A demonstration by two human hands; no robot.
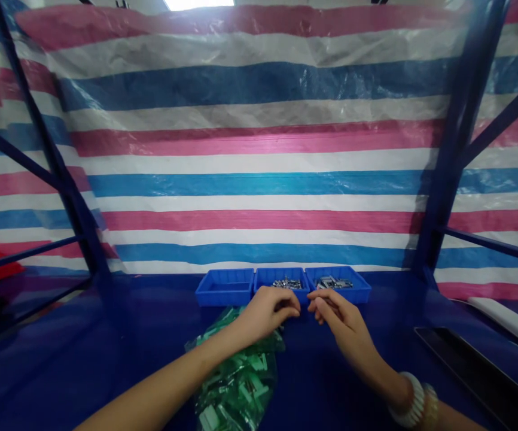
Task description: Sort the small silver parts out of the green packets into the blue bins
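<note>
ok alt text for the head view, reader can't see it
A person's left hand and right hand, fingers curled, are close together in front of three blue trays, the middle and right ones holding small metal parts. A plastic bag of greenish pieces lies partly under the left forearm on a dark blue table.

The left forearm (182,378) hides part of the green bag (245,392), cut off below

Three bins (281,273) side by side, bag (238,389) in front, table (84,347) beneath
</note>
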